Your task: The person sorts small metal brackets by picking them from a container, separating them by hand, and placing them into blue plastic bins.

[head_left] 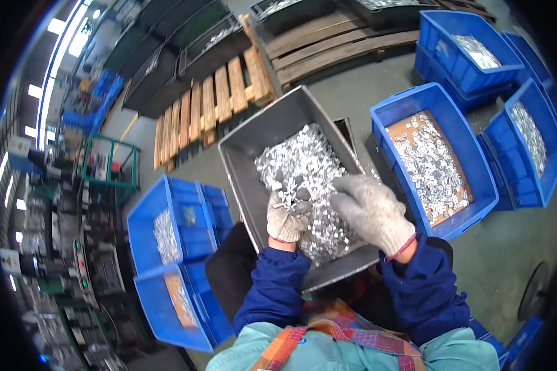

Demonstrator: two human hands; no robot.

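Observation:
A dark grey bin (241, 167) in front of me holds a heap of small shiny metal pieces (303, 154). My left hand (289, 217), in a whitish knitted glove with grey fingertips, is palm up over the heap. Its fingers curl around several small metal pieces (286, 196). To its right, my right hand (372, 209), gloved the same way, hovers over the bin's right side. Its fingers stretch toward the left hand and stand slightly apart, with nothing visible in them.
Right of the bin stands a blue tub (436, 93) with metal pieces lying on cardboard. More blue tubs (470, 37) are stacked beyond it. Other blue tubs (151, 260) stand at left. Wooden pallets (210, 102) and dark bins (213, 46) lie ahead.

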